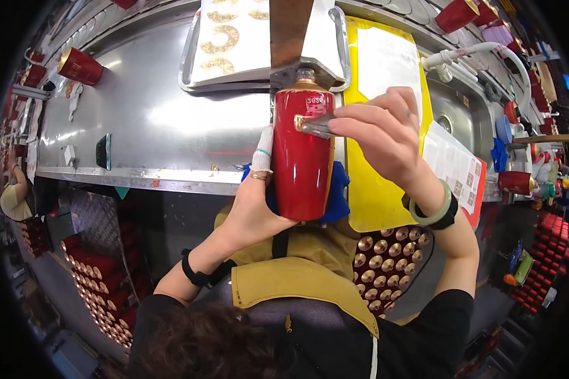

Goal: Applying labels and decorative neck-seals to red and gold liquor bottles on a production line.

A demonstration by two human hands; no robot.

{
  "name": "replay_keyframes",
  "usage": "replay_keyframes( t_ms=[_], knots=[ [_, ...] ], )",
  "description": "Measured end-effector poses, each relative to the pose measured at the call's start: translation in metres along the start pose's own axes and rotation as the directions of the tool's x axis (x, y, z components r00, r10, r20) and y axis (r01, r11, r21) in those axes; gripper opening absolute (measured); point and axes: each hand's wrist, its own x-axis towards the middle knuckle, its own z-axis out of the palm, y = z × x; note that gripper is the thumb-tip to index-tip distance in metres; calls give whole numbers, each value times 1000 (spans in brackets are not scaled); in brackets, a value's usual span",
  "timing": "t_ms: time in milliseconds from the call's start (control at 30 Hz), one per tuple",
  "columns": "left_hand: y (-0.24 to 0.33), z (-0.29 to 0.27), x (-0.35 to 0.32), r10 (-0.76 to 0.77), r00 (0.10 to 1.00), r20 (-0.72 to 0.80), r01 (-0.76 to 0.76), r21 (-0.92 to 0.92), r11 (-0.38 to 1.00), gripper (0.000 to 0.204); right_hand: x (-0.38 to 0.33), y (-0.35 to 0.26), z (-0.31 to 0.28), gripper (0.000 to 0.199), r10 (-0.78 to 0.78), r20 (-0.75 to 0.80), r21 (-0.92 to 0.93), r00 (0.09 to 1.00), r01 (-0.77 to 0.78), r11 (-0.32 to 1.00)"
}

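Note:
A glossy red bottle (302,170) with a gold shoulder lies over my lap, its neck pointing away against a metal bracket (325,74). My left hand (256,205) wraps the bottle's left side and base; a white finger cover (263,149) sheathes one finger. Between the fingertips of my right hand (382,132) is a small grey, thin piece (319,126), its kind unclear. Its tip touches or nearly touches a small gold emblem (299,123) on the bottle. Blue cloth (339,189) shows beneath the bottle.
A tray (186,66) bearing a sheet of gold decals sits at the far edge. Right of the bottle is a yellow board (376,202) with white paper (389,60). A sink (464,104) lies farther right. Another red bottle (80,66) rests on the metal bench (152,132).

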Motion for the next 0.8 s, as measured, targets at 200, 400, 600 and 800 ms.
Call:
replay_keyframes(
  t_ms=[200,400,600,800],
  knots=[
    [2,-8,3,181,983,31,-182,9,983,137,2,-10,-9,27,452,-158,328,878,-386,862],
    [9,-32,31,330,935,-127,-293,244,924,92,-5,-21,-17,21,821,308,524,480,-806,275],
    [13,-29,38,332,940,-78,-291,324,900,75,-8,-28,-10,22,758,528,554,383,-832,34],
    [8,-28,42,314,945,-88,-273,308,911,78,-2,-26,-9,23,698,566,605,439,-796,10]
  ],
)
